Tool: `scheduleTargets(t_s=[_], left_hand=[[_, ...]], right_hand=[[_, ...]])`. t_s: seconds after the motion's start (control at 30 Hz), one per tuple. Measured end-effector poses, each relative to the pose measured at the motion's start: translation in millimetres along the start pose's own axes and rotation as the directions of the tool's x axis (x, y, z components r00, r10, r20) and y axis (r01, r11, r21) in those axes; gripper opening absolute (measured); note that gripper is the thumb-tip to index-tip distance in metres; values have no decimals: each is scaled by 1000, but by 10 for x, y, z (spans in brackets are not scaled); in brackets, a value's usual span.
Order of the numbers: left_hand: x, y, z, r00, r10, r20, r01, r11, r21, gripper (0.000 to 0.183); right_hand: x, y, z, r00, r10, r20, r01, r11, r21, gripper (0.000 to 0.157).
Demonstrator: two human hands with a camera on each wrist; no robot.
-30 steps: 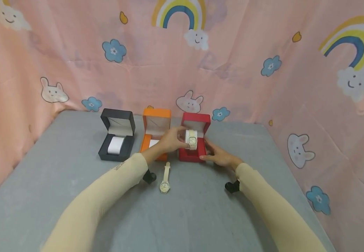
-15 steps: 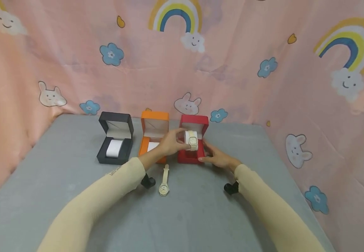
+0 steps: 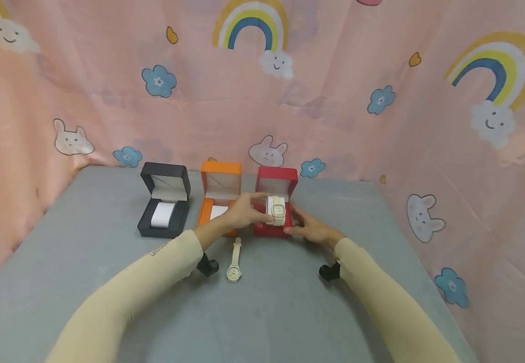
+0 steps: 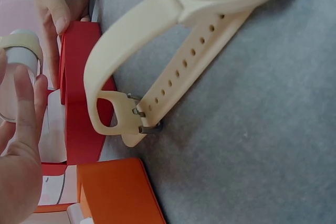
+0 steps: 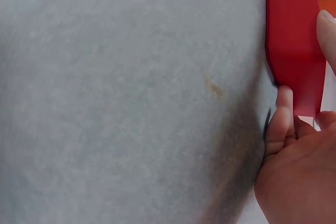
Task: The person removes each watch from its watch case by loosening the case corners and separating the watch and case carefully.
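Note:
My left hand (image 3: 246, 210) pinches a white cushion (image 3: 269, 207) with a cream, square-faced watch (image 3: 278, 210) strapped around it, low over the base of the red watch box (image 3: 277, 174). In the left wrist view its fingers (image 4: 25, 103) spread along the cushion. My right hand (image 3: 311, 228) grips the red box at its right side, thumb by the front corner; in the right wrist view fingertips meet the red wall (image 5: 294, 51). The box's lid stands up. A second cream watch (image 3: 233, 273), round-faced and buckled, lies on the table in front of the boxes.
Left of the red box stand an orange watch box (image 3: 221, 167) and a black watch box (image 3: 166, 170), lids raised, each holding a white cushion. The grey table (image 3: 271, 302) runs back to a pink printed curtain (image 3: 335, 116).
My left hand has lowered the cushion and its watch closer into the red box. My right hand keeps its grip on the box. The head view has shifted slightly.

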State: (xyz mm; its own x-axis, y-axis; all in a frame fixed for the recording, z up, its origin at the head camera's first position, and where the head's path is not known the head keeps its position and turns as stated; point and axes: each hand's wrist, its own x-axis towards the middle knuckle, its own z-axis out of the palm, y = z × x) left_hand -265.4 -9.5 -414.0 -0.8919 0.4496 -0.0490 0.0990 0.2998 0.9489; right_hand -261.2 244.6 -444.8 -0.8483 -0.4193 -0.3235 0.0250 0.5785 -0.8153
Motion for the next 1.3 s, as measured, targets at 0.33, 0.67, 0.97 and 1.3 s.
scheduleTargets(t_s=[0.33,0.67,0.97,1.3], left_hand=[[-62,-63,41,999,-31,14,32,999,-29,74],[-102,-64,6,999,-51,1,51,998,-46,73],[-92,-50,-63,998,-65,-10,65,997,-33,72],[-138,-96,-90,997,-75,8,75,997,-29,74]], right_hand=[[-21,85,47,1000,6,15,-6,1000,19,103],[27,68,47,1000,-2,22,2,1000,13,101],[54,-6,-10,1000,11,-6,-11,1000,-26,105],[39,-26,-51,998,-60,16,61,998,-17,97]])
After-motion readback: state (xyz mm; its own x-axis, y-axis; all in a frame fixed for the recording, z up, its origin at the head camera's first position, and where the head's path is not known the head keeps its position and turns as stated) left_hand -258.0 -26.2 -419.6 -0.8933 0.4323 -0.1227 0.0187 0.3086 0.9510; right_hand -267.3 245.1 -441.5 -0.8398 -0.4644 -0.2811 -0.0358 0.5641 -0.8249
